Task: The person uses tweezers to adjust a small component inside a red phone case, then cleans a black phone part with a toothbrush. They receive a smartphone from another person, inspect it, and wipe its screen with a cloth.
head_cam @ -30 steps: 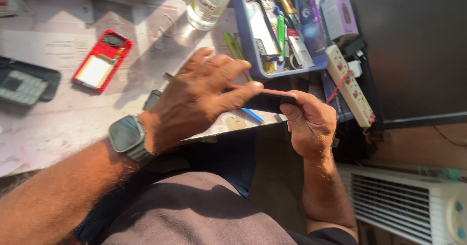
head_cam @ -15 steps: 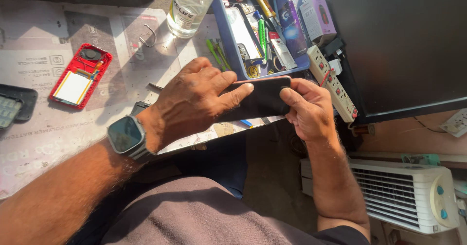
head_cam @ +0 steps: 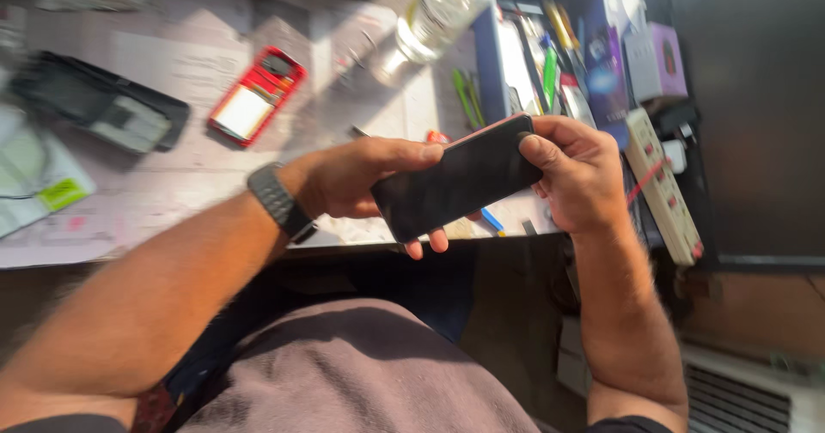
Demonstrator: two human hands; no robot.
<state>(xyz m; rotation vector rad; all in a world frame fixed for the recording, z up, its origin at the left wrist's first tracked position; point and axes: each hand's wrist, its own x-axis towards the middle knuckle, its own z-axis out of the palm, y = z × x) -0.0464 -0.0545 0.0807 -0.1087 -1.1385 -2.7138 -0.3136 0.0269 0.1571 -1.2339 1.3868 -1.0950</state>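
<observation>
We held a dark smartphone [head_cam: 455, 179] between both hands, just above the near edge of the desk [head_cam: 172, 184] and over our lap. Its black screen faced up and lay tilted, with the far end raised toward the right. A thin reddish edge showed along its upper side.

Our left hand [head_cam: 361, 179] cupped the phone from below and behind: the thumb lay along the upper edge, and two fingertips peeked out under the lower edge, so the hand was closed around the phone. A dark watch strap [head_cam: 279, 201] circled that wrist. Our right hand [head_cam: 580, 175] gripped the far end, the thumb pressed on the top corner of the screen and the other fingers curled behind the phone, where we could not see them.

On the desk beyond the hands, a small red phone [head_cam: 256, 96] lay face up with a pale panel, well apart from the smartphone. Farther left lay a black tray-like case [head_cam: 103, 102]. A clear plastic bottle [head_cam: 434, 12] lay tilted near the top, beside a blue tray [head_cam: 485, 64] crowded with small tools. To the right of our right hand a white power strip [head_cam: 662, 184] ran along the desk's side.
</observation>
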